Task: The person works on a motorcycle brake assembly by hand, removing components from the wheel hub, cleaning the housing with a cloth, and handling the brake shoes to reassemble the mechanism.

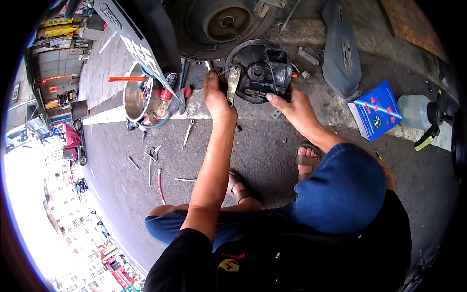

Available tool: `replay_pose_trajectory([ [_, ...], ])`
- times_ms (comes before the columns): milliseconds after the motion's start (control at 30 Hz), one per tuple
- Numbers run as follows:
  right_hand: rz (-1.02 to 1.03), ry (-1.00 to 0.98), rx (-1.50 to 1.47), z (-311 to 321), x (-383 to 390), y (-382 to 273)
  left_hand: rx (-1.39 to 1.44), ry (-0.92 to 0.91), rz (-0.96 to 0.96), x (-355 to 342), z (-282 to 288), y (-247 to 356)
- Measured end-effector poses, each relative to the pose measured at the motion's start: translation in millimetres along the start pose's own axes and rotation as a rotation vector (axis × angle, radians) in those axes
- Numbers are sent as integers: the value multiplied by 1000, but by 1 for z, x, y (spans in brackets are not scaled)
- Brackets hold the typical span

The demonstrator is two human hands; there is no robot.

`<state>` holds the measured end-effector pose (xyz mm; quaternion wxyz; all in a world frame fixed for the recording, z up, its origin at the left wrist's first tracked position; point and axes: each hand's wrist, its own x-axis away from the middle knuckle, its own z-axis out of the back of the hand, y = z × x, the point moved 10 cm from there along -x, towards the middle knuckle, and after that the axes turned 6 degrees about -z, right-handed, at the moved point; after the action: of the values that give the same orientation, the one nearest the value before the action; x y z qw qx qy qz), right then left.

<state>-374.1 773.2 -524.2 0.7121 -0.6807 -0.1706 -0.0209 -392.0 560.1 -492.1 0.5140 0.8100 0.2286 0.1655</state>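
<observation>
A round black brake backing plate, with a silver lever arm on its left side, is raised in front of a wheel with a tire. My left hand grips the plate's left edge beside the lever, its fingers curled and partly hidden. My right hand holds the lower right edge, thumb on the front face. Small loose metal parts, among them a pale bracket, lie just right of the plate.
Left are a metal bowl of tools, a grey panel, wrenches, scissors and a red hose. Right are a grey plastic cover, a blue box and a translucent jug. A scooter stands far left.
</observation>
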Motion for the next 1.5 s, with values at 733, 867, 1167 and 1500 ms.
replay_pose_trajectory([
  [733,-538,-415,-348,-65,9,77,18,-53,392,20,58,-11],
  [867,-801,-865,-614,-96,37,105,132,-399,563,83,68,-48],
  [1167,-904,-1000,-664,-72,58,172,-46,-341,669,120,52,-112],
  [1500,-851,-49,-468,55,59,188,-461,-422,399,150,40,-171],
])
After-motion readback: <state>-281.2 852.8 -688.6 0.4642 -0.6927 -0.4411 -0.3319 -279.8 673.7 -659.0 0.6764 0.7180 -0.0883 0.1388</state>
